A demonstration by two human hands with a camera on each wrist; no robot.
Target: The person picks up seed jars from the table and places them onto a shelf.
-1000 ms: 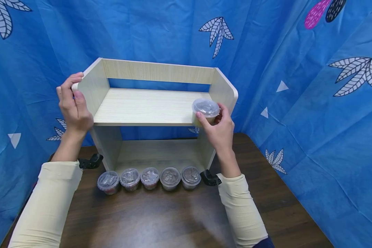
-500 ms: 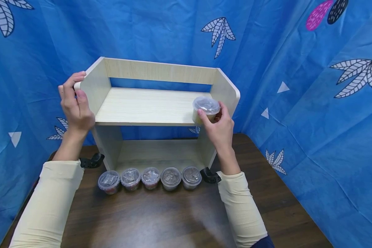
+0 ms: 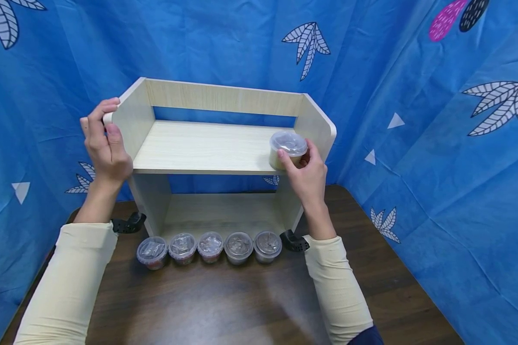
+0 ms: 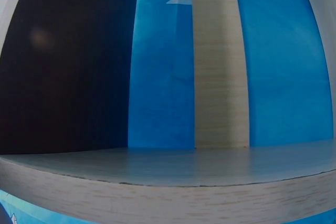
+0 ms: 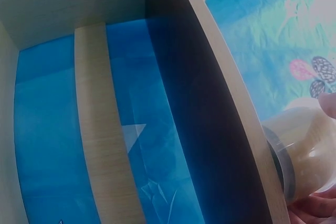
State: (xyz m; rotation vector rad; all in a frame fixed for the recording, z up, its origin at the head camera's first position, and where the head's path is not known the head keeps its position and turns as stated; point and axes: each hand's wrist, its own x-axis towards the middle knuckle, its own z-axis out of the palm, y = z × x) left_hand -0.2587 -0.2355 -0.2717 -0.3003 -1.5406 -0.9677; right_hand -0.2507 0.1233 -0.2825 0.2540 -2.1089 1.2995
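Note:
My right hand (image 3: 307, 177) holds a clear plastic cup (image 3: 277, 159) with a translucent lid and pale yellow contents, thumb on the near side and fingers round the right. The cup is upright at the right front edge of the upper board (image 3: 207, 146) of a pale wooden shelf; whether it bears on the board is hard to tell. In the right wrist view the cup (image 5: 310, 156) is beside the board's edge, fingertips (image 5: 315, 205) against it. My left hand (image 3: 108, 153) grips the upper front corner of the left side panel (image 3: 131, 120). The left wrist view shows no hand.
Several lidded cups (image 3: 210, 245) with dark lids stand in a row on the brown table (image 3: 198, 302), before the lower compartment (image 3: 224, 211). The right side panel (image 3: 315, 124) rises close to my right hand. Blue patterned cloth (image 3: 224, 38) hangs behind and at both sides.
The cup in my right hand has moved slightly up and back, from overlapping the upper board's front edge to about level with it. My left hand keeps its grip on the panel.

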